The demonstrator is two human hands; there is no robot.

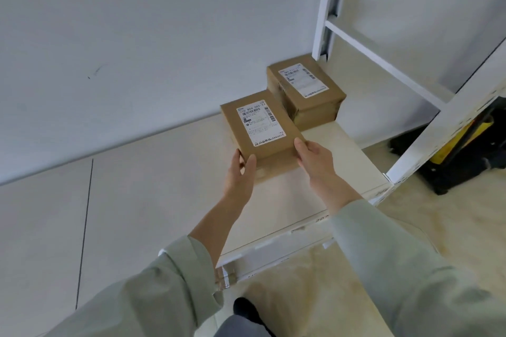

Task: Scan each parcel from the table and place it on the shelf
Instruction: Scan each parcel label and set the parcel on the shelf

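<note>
Placing step: front parcel (261, 126), mid-frame, is gripped at its near corners by left hand (241, 172) and right hand (315, 160) on shelf (301, 200); release needed next.

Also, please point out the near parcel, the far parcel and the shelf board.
near parcel (261, 124): head view, on its white label.
far parcel (302, 82): head view, on its white label.
shelf board (315, 172): head view, on its bare top.
</note>
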